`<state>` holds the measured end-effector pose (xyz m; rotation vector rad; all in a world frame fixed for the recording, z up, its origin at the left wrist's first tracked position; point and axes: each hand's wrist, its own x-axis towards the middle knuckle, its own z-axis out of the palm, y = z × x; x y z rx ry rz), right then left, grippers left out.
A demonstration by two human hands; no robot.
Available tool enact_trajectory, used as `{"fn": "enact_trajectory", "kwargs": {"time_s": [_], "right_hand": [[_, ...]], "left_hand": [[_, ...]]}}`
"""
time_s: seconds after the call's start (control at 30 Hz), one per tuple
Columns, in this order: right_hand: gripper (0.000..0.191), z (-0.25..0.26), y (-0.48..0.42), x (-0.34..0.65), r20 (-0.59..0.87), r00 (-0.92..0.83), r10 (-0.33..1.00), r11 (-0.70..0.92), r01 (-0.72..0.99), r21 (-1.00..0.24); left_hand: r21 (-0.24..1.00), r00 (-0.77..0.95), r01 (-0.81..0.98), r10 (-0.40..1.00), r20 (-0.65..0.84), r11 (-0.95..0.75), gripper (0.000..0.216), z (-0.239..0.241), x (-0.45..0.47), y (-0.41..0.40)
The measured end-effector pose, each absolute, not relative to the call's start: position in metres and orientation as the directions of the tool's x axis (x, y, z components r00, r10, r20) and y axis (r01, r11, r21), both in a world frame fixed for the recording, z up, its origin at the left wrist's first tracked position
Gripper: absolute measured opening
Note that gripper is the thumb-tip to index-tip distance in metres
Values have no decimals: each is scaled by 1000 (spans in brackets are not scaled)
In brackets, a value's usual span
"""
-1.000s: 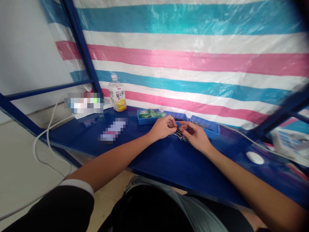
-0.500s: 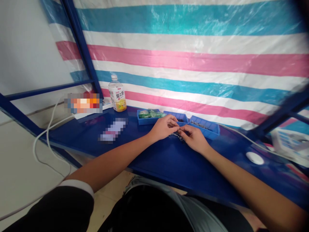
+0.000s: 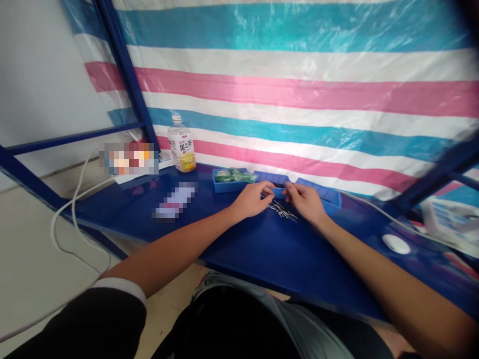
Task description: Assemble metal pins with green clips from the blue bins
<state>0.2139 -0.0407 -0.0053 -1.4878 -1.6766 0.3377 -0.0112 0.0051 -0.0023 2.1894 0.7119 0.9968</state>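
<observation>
My left hand [image 3: 251, 200] is above the desk, left of a loose pile of thin metal pins [image 3: 286, 214]. Its fingers are curled toward the thumb, and anything between them is too small to make out. On the other side of the pile, my right hand [image 3: 306, 202] has thumb and fingers pinched together; what they hold is hidden. Behind the hands stand a blue bin [image 3: 228, 188] with green packets [image 3: 235, 175], a middle blue bin [image 3: 267, 178] with small dark parts, and a right blue bin [image 3: 334, 202], partly covered by my right hand.
A drink bottle [image 3: 182, 147] stands at the back left of the blue desk [image 3: 239, 244], with a blurred phone-like item [image 3: 175, 200] before it. To the right lie a white oval object [image 3: 395, 244] and a cable [image 3: 385, 214]. A striped sheet [image 3: 280, 99] hangs behind.
My right hand has moved right and slightly up, away from my left hand, toward the bins. More of the pin pile shows between them. My left hand has hardly moved.
</observation>
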Motion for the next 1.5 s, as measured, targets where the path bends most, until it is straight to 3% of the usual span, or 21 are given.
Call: {"fn": "enact_trajectory", "kwargs": {"time_s": [0.1, 0.2, 0.37, 0.73, 1.2, 1.5], "right_hand": [[50, -1, -51, 214, 511, -88, 855, 335, 846, -416], [34, -1, -63, 213, 510, -259, 820, 405, 893, -197], [25, -7, -69, 209, 396, -365, 842, 419, 906, -55], [22, -13, -59, 205, 414, -327, 850, 413, 901, -136], [14, -16, -54, 203, 533, -188, 825, 450, 789, -418], [31, -20, -49, 210, 507, 16, 862, 387, 627, -677]], "left_hand": [[712, 563, 227, 686, 460, -664, 29, -2, -12, 6], [714, 558, 230, 691, 460, -661, 28, -1, -12, 5], [712, 550, 244, 699, 457, -658, 25, 0, -11, 4], [723, 552, 248, 707, 442, -645, 26, 0, -11, 4], [716, 557, 255, 704, 441, -650, 29, -1, -12, 4], [717, 548, 259, 710, 442, -647, 27, 0, -12, 5]]}}
